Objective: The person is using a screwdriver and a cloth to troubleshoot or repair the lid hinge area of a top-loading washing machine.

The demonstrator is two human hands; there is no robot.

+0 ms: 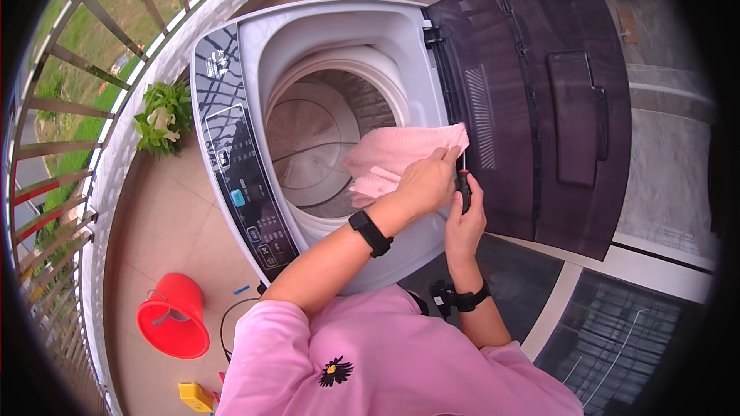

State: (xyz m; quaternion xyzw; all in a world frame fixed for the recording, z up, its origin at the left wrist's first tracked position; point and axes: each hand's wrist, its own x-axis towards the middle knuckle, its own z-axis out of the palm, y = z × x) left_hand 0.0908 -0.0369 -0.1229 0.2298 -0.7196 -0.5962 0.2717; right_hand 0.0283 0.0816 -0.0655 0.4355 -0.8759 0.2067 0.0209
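A pink towel point(401, 152) hangs over the right side of the washing machine's opening, partly above the drum point(308, 139). My left hand point(426, 183) is closed on the towel near its right corner, with the fingertips close to the lid's hinge edge. Just beside it, my right hand point(467, 225) grips the black and red handle of a screwdriver point(463, 185). The thin metal shaft points away from me, toward the towel's corner; its tip is hidden. The top-loading washing machine point(347, 14) has its dark lid point(570, 23) swung up to the right.
The control panel point(231, 139) runs along the machine's left side. A red bucket point(189, 323) stands on the tiled floor at lower left, with a yellow object point(195, 397) nearby. A potted plant point(163, 117) sits beside the balcony railing point(69, 104). A cable point(225, 327) lies near my left.
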